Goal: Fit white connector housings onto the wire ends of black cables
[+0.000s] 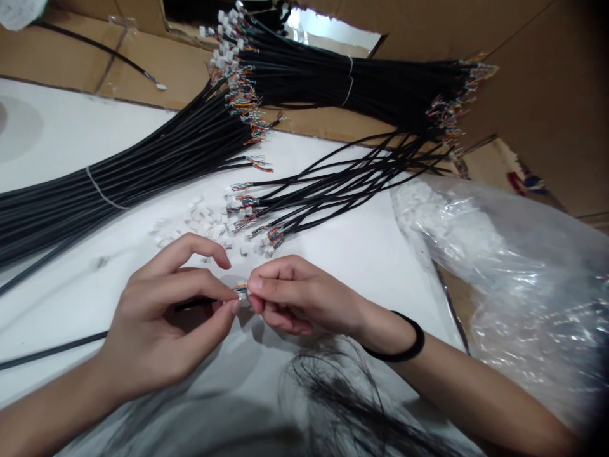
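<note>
A black cable (57, 350) runs in from the left edge, passes under my left hand (166, 311) and ends in thin coloured wires (240, 289) between my hands. My left thumb and middle finger pinch this wire end, with the index finger raised and curved above. Opposite it, my right hand (297, 292) is closed, its thumb and index finger pinched at the wire tips, where a bit of white plastic shows. Most of that small piece is hidden by the fingertips. Just beyond the hands, loose white connectors (204, 219) are scattered on the white table (361, 260).
A tied bundle of black cables (143, 158) lies at the left. Another tied bundle (342, 79) rests at the back on cardboard (137, 47). Several loose cables with white connectors (328, 181) lie in front of it. A clear plastic bag (533, 285) spreads over the right side.
</note>
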`<state>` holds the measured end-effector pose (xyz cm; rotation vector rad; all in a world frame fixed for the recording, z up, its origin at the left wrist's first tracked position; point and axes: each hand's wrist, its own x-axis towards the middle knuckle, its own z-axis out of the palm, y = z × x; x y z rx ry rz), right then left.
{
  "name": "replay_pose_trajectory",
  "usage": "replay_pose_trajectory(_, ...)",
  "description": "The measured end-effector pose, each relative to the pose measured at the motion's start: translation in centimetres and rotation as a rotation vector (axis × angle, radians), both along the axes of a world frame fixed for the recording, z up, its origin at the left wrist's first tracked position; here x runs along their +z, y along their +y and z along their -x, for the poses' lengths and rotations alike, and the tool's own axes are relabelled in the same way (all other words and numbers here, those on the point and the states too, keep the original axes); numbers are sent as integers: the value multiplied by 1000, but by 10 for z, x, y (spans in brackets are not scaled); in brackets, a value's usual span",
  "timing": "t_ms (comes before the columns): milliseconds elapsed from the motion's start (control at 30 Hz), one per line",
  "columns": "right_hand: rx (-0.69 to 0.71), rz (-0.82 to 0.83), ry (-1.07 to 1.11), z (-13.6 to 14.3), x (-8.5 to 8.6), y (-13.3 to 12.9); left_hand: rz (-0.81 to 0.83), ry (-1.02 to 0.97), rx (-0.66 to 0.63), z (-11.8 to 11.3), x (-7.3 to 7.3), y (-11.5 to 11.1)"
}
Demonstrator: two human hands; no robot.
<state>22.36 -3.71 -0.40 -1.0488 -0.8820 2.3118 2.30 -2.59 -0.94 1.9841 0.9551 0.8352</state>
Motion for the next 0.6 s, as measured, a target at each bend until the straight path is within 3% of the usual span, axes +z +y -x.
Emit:
replay_pose_trajectory(333, 35, 6, 48, -2, 1, -1, -34, -9, -2, 0, 0, 0)
replay_pose_trajectory(600, 68, -88, 10, -2, -1, -1, -86, 0, -14, 0, 1, 2)
